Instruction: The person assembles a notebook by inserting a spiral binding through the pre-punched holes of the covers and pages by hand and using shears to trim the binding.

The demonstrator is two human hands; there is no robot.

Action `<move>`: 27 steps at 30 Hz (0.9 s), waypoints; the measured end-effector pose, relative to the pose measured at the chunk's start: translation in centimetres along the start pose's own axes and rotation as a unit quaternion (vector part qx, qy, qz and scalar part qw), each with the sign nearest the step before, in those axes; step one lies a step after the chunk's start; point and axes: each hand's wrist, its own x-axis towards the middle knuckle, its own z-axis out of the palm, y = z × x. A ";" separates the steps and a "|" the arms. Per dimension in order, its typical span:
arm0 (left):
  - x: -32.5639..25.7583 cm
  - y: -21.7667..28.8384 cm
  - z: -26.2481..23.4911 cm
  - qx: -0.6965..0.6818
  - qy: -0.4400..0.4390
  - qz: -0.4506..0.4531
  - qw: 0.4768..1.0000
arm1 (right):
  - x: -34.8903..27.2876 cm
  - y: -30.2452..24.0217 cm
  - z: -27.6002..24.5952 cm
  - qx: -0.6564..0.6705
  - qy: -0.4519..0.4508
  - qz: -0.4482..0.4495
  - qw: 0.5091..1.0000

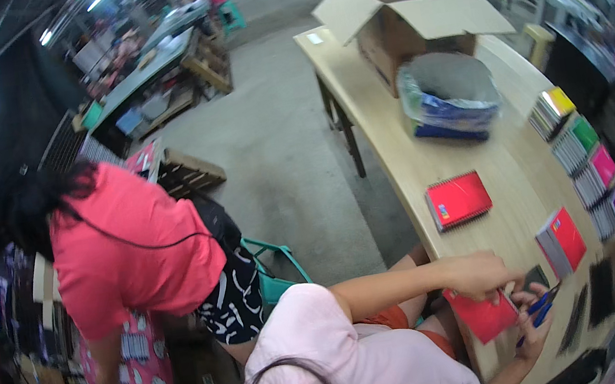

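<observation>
My left hand [480, 275] is closed at the upper edge of a red-covered notebook [482, 314], which lies near the edge of the pale wooden table [371, 116]. In my right hand [533, 329], just beside the notebook, is a pair of scissors with blue handles [542, 310]. Their dark blades point away from me, and the fingers wrap round the handles. A small dark piece [537, 275] lies by the fingertips; its kind is unclear. Beyond the hands lies a thick red notebook [562, 241], and a red spiral notebook [459, 200] rests to its left.
Several coloured notebook stacks [589, 172] line the table's far side. Black strips [575, 321] and a dark flat panel [609, 283] lie near my right hand. A plastic-lined bin [455, 120] stands before an open carton [411, 32]. A co-worker [134, 248] bends over at left, near a green stool [276, 279].
</observation>
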 end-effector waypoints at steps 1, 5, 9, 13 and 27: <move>-0.3 0.4 -0.4 0.003 -0.036 -0.018 0.999 | 0.1 -0.3 0.4 -0.061 -0.018 0.052 0.997; -1.3 -0.3 0.2 0.034 -0.017 -0.020 0.999 | 1.0 0.0 2.8 -0.135 0.023 0.104 0.985; -0.3 -1.1 0.8 0.050 -0.057 -0.035 0.997 | 1.5 0.3 2.0 -0.157 -0.022 0.073 0.985; 1.5 -2.5 5.0 0.014 0.413 -0.053 0.909 | 2.1 0.8 3.2 -0.080 0.157 0.050 0.983; 1.5 -6.1 3.1 -0.092 0.366 -0.145 0.915 | -0.4 3.0 4.7 -0.165 0.198 -0.077 0.963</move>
